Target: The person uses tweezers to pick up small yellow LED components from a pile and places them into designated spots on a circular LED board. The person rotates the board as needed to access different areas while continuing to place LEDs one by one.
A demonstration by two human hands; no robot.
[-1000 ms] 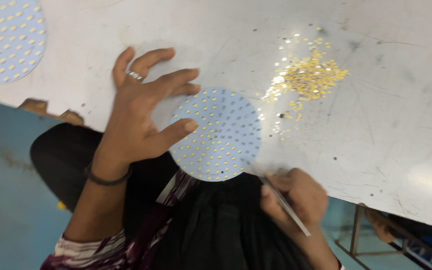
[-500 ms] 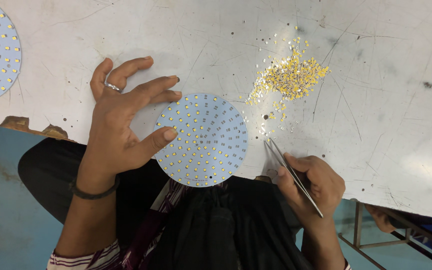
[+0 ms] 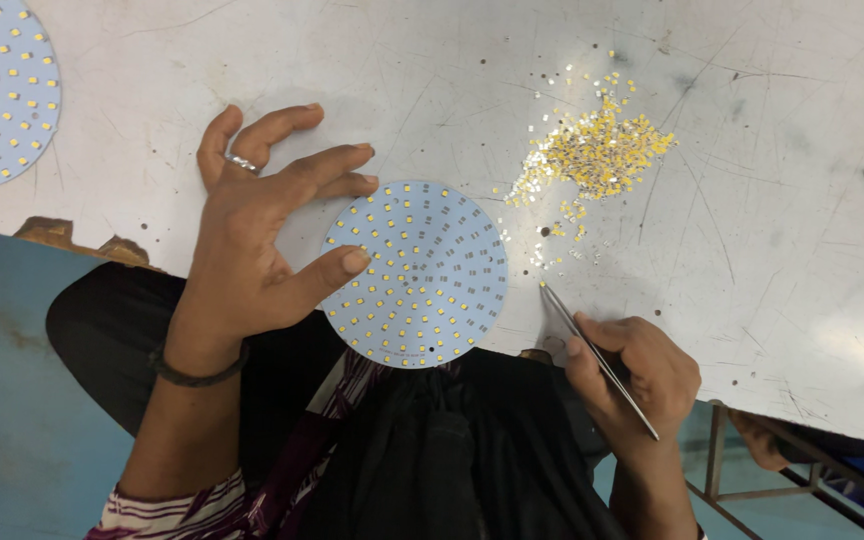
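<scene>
1. My left hand rests spread on the round pale-blue LED board, thumb and fingertips pinning its nine o'clock edge; the board lies at the scratched white table's near edge.
2. My right hand pinches thin metal tweezers, their tips at the board's three o'clock.
3. A heap of tiny yellow chips lies at one o'clock.

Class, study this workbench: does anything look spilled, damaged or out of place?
Yes. Small yellow chips lie in a loose heap, with strays scattered toward the round board. The table is scratched, and its near-left edge is chipped and rusty.
</scene>
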